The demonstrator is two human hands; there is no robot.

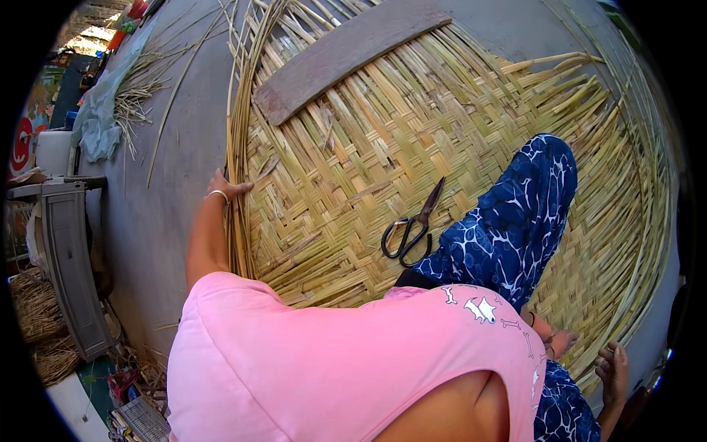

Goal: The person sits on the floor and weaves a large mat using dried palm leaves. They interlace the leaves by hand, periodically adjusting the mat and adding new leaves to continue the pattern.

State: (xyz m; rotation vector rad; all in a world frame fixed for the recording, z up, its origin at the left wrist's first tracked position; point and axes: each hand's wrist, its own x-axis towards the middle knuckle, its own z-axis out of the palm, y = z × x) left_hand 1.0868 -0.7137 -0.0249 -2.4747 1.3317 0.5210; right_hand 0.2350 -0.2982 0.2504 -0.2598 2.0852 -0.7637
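A large woven mat [339, 188] of flat yellow-green cane strips spreads under me. My left hand [232, 188], with a white bangle at the wrist, grips a bundle of long strips [237, 132] along the mat's left edge, thumb toward the weave. At the lower right, my right hand [613, 368] has its fingers curled close beside the mat's right edge; what is in them, if anything, is hidden. Black-handled scissors [410, 232] lie on the weave between my left hand and my patterned blue trouser leg, blades pointing up and right.
A wooden plank [350, 55] lies across the mat's far part. Loose strips [136, 103] and a pale blue plastic sheet [103, 118] are on the grey floor at far left. A grey cabinet [74, 258] stands at the left. My bare foot [561, 342] rests on the mat.
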